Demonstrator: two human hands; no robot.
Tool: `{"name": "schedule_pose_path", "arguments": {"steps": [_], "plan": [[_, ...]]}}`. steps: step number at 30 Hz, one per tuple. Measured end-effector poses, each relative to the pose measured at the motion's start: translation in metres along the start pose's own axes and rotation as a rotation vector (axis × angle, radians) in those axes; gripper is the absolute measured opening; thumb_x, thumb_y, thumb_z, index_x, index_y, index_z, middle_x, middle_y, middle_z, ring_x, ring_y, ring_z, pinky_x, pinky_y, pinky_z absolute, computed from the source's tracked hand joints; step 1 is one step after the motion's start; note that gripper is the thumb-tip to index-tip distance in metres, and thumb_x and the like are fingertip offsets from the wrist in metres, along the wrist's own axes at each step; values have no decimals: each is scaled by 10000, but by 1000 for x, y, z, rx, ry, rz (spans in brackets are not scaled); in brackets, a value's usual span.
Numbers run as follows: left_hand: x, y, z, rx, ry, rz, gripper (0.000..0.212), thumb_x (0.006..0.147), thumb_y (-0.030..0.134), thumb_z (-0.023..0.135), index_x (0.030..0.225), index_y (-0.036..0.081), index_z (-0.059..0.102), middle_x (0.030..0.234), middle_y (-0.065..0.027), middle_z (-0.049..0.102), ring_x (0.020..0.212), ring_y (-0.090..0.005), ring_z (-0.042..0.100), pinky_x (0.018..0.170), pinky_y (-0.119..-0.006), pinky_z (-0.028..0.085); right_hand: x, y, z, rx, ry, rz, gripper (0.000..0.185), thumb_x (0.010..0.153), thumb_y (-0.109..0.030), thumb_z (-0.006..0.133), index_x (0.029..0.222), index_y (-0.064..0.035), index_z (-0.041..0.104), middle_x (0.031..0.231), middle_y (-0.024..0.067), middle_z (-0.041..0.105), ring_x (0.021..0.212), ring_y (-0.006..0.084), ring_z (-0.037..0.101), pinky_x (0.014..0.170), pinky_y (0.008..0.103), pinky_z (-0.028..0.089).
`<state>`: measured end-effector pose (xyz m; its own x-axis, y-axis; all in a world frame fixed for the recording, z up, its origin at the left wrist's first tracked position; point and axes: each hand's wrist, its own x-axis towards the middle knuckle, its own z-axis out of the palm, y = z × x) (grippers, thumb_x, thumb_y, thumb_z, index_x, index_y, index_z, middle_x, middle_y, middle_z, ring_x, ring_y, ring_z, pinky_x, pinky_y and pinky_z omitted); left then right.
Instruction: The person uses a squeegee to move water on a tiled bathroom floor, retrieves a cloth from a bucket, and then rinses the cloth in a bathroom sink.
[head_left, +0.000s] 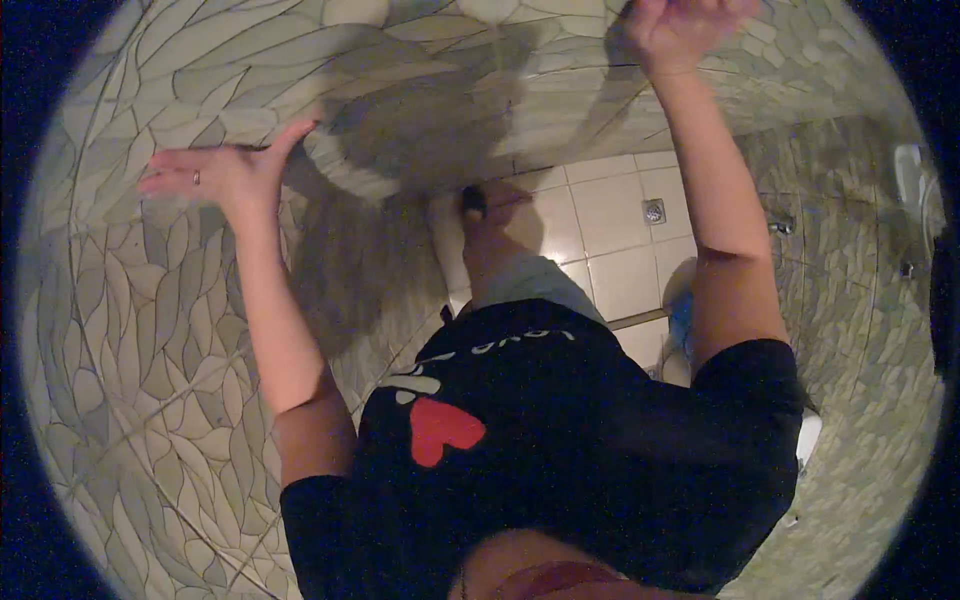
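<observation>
On the left, my left hand (217, 176) is raised before the leaf-patterned tiled wall (202, 97). Its thumb stands well away from the fingers, a ring is on one finger, and nothing is in it. My right hand (690, 30) is up at the top edge, blurred and partly cut off. Its thumb and fingers look spread, and no object shows in it. Whether either hand touches the wall, I cannot tell. Shadows of my head and arms fall across the tiles.
Below lies a pale tiled floor (619, 217) with a square metal drain (654, 212). A metal tap (781, 226) juts from the right wall (832, 315). A white fixture (911, 176) is at the far right. Something blue (681, 322) shows beside my right arm.
</observation>
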<state>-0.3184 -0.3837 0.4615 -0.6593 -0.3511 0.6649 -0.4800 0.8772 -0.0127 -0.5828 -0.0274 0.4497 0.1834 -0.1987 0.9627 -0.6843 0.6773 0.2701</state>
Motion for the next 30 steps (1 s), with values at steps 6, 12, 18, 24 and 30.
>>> {"name": "schedule_pose_path", "arguments": {"steps": [6,12,18,24,30], "plan": [[7,26,-26,10,1,-108,1528,440,622,812,1316,-158,-168,1386,-398,-138,1294,-536,-149,1033,-634,-9,-9,-6,11,41,-33,167,612,879,-316,418,1414,-59,267,1481,219,142,1364,416,103,1038,540,171],[34,190,-53,-364,254,194,1218,597,431,823,1378,-68,31,1426,-296,43,1337,-434,51,1063,-565,101,-27,-9,2,35,-143,283,574,879,-344,458,1387,-117,317,1444,166,245,1324,347,234,1026,537,207],[83,328,-64,-539,604,579,1127,603,399,832,1379,11,113,1416,-260,132,1297,-394,192,1066,-537,159,-101,51,-125,670,-894,78,528,784,-297,569,1281,-146,473,1330,112,432,1248,303,388,995,487,316],[88,427,-32,-449,608,605,1037,635,400,805,1359,22,166,1413,-233,157,1302,-375,192,1069,-541,132,-283,249,-375,-290,-1419,675,193,778,-192,512,841,-50,626,858,204,580,872,346,539,759,440,437],[100,444,-30,-302,662,575,948,668,401,779,1339,34,220,1409,-207,181,1306,-356,192,1072,-545,104,-224,366,-483,-1128,-594,820,405,728,-179,643,1098,-57,535,1141,222,515,1020,400,494,860,462,411]]}}
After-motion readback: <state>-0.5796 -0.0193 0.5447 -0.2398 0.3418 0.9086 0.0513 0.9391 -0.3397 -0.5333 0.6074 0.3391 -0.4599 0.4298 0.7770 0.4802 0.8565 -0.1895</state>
